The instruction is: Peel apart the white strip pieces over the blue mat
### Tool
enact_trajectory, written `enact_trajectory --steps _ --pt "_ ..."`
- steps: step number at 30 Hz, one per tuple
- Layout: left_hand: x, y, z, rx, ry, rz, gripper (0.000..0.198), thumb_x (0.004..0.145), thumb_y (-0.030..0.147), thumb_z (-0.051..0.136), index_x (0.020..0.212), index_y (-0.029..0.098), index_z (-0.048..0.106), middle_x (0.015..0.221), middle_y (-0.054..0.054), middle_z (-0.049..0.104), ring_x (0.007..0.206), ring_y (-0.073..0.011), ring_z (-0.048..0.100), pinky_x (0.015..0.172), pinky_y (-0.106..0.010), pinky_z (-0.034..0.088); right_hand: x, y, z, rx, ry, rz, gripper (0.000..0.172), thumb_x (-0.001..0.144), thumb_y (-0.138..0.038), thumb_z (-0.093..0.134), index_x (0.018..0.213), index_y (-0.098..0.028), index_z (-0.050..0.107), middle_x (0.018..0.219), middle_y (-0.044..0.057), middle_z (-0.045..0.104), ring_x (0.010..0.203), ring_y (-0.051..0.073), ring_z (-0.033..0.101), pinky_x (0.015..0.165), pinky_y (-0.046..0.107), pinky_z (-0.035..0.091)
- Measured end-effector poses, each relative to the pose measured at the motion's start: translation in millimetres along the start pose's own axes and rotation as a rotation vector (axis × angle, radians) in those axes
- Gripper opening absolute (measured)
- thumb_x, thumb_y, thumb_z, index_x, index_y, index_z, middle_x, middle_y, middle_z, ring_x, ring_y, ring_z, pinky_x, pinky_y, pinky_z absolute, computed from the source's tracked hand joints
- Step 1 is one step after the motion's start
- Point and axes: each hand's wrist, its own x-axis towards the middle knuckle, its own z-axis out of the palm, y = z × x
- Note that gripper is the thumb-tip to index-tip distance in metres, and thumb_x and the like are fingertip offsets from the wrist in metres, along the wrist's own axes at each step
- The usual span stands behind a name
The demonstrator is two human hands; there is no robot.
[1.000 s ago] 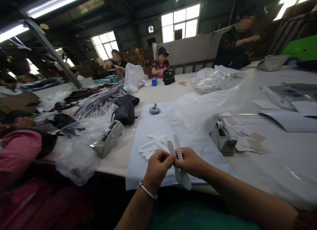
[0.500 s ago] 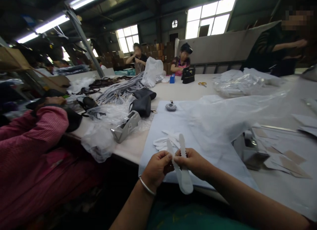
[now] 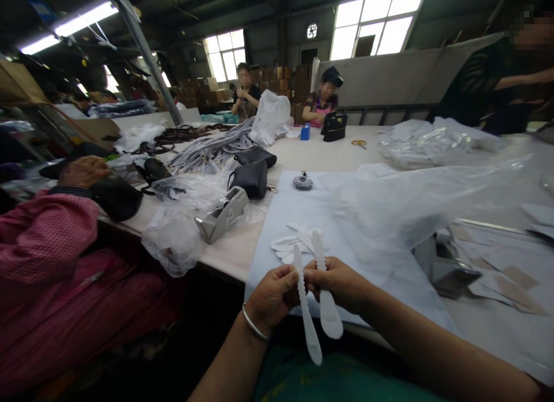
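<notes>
Between thumb and fingers, my left hand [image 3: 277, 289] grips a long white strip [image 3: 309, 327] with rounded ends and a notched edge in its middle part. A second white strip [image 3: 331, 318] of the same shape is pinched in my right hand [image 3: 337, 281]. Both hands are close together above the table's front edge, and the strips' lower ends stand apart. What the strips are made of I cannot tell. Just beyond my hands, a loose pile of similar white strips [image 3: 288, 244] lies on a pale blue sheet [image 3: 270, 269].
Left of the sheet stands a grey tape dispenser [image 3: 223, 214] beside black pouches [image 3: 253, 180] and crumpled plastic [image 3: 173, 246]. Another dispenser [image 3: 450, 269] stands at right by a large clear plastic bag [image 3: 389, 206]. A co-worker's pink sleeve [image 3: 52, 229] is close at left. Yellow-handled scissors [image 3: 359, 143] lie farther back.
The two strips have come apart: their lower ends overlapped before, and now the left one hangs separately. At left, the co-worker's hand has shifted over the black item. My view has tilted slightly.
</notes>
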Motion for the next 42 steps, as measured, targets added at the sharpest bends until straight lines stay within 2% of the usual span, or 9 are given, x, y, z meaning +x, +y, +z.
enact_trajectory --steps 5,11,23,34,38,42 --pt "1 0 0.2 -0.016 0.004 -0.014 0.028 0.08 0.033 0.08 0.087 0.009 0.069 0.074 -0.007 0.069 0.062 -0.0118 0.064 0.058 -0.02 0.049 1 2 1 0.048 -0.02 -0.005 0.042 0.069 -0.047 0.085 0.06 -0.012 0.064 0.057 0.001 0.058 0.053 0.012 0.05 0.059 0.027 0.04" --pt "0 0 1.3 -0.013 0.033 -0.02 0.03 0.077 0.035 0.082 0.086 0.009 0.069 0.072 -0.006 0.068 0.061 -0.0116 0.063 0.058 -0.02 0.048 3 1 1 0.028 0.008 0.013 0.043 0.066 -0.049 0.086 0.059 -0.012 0.065 0.056 0.002 0.059 0.055 0.012 0.052 0.059 0.027 0.04" --pt "4 -6 -2.1 0.008 0.038 -0.029 0.031 0.077 0.037 0.082 0.085 0.01 0.067 0.071 -0.005 0.067 0.062 -0.0114 0.062 0.06 -0.02 0.048 4 9 -6 0.106 -0.025 0.03 0.04 0.067 -0.045 0.086 0.06 -0.011 0.065 0.059 0.004 0.062 0.058 0.015 0.057 0.064 0.03 0.048" --pt "14 -16 4.6 -0.024 0.023 -0.043 0.029 0.077 0.035 0.081 0.085 0.01 0.069 0.069 -0.005 0.066 0.059 -0.0094 0.059 0.058 -0.019 0.047 -3 11 -16 0.132 0.013 0.059 0.042 0.064 -0.047 0.087 0.059 -0.012 0.065 0.059 0.004 0.062 0.057 0.015 0.056 0.063 0.03 0.047" --pt "15 -18 8.1 0.01 0.04 -0.043 0.031 0.077 0.038 0.081 0.085 0.01 0.068 0.07 -0.005 0.066 0.06 -0.0099 0.059 0.059 -0.02 0.047 -5 12 -21 0.111 0.042 0.064 0.042 0.062 -0.048 0.087 0.059 -0.012 0.065 0.057 0.003 0.061 0.055 0.014 0.055 0.059 0.028 0.045" --pt "15 -15 11.3 0.122 0.053 -0.017 0.033 0.076 0.041 0.081 0.076 0.013 0.063 0.069 -0.003 0.065 0.062 -0.0108 0.058 0.063 -0.022 0.046 -8 9 -25 -0.006 0.092 0.037 0.037 0.066 -0.044 0.083 0.059 -0.013 0.065 0.056 0.001 0.058 0.055 0.012 0.052 0.055 0.024 0.041"
